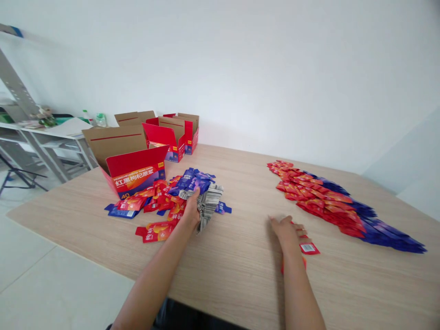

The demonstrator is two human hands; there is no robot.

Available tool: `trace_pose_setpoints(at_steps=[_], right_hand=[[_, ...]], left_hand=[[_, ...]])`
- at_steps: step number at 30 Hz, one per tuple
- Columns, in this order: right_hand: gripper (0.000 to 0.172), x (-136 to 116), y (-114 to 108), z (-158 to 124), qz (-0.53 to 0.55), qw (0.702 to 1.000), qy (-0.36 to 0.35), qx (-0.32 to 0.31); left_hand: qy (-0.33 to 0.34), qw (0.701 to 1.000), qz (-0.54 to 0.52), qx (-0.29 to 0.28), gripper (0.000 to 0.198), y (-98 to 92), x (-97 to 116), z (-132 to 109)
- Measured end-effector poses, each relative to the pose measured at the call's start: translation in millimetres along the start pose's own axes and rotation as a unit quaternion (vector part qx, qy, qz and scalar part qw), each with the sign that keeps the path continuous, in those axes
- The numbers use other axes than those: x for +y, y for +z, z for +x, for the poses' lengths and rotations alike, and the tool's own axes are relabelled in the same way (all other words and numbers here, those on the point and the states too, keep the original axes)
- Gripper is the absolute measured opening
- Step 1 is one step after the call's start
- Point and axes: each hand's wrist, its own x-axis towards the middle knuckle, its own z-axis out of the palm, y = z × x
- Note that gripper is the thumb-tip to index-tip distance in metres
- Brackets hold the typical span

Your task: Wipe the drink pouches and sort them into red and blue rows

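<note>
My left hand (193, 208) is closed on a fanned bundle of sachets (209, 201) whose visible side is striped grey and black. Blue sachets (192, 181) lie against the top of the bundle; whether all of them are in my grip I cannot tell. Beneath and left of this hand spreads a loose pile of red sachets (160, 231) mixed with blue ones. On the right, my right hand (287, 229) reaches flat over a few red sachets (309, 248) on the table, thumb stretched out to the left. The hand and forearm partly hide those sachets.
Overlapping rows of red and blue sachets (326, 204) run diagonally along the table (244, 256) at right. A red carton (137, 172) with raised flaps stands behind the loose pile, with more cartons (172, 137) farther back. White desks (65, 135) stand beyond the left edge.
</note>
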Motion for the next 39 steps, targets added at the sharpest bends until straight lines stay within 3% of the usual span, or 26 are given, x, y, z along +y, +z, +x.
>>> trace_pose_setpoints(at_steps=[4, 8, 15, 18, 24, 29, 33, 36, 39], right_hand=[[0.073, -2, 2, -5, -0.023, 0.999, -0.028, 0.004], [0.061, -11, 7, -15, -0.015, 0.988, -0.155, 0.024], [0.054, -44, 26, -30, 0.048, 0.931, -0.362, -0.021], [0.056, -45, 30, -35, 0.055, 0.902, -0.428, -0.003], [0.057, -41, 27, -39, 0.001, 0.918, -0.397, 0.009], [0.051, -43, 31, -35, 0.101, 0.931, -0.35, 0.015], [0.019, -41, 33, -34, 0.243, 0.906, -0.345, 0.02], [0.027, -41, 26, -35, 0.296, 0.893, -0.337, 0.044], [0.043, -46, 17, -37, 0.429, 0.848, -0.31, 0.034]], left_hand=[[-0.002, 0.999, -0.004, -0.046, 0.037, -1.8, -5, -1], [-0.031, 0.997, 0.011, -0.071, 0.04, -2.8, -16, -6], [-0.092, 0.992, 0.024, -0.084, 0.04, 0.2, -34, -18], [-0.094, 0.992, 0.022, -0.078, 0.038, 2.2, -31, -23], [-0.016, 0.991, -0.039, -0.13, 0.054, -1.3, -15, -22], [0.007, 0.985, -0.053, -0.166, 0.076, -3.5, -10, -19], [-0.013, 0.985, -0.036, -0.17, 0.084, -1.8, -14, -21], [-0.033, 0.982, -0.02, -0.182, 0.085, -1.9, -19, -22], [-0.053, 0.98, -0.002, -0.191, 0.084, -3.3, -25, -22]])
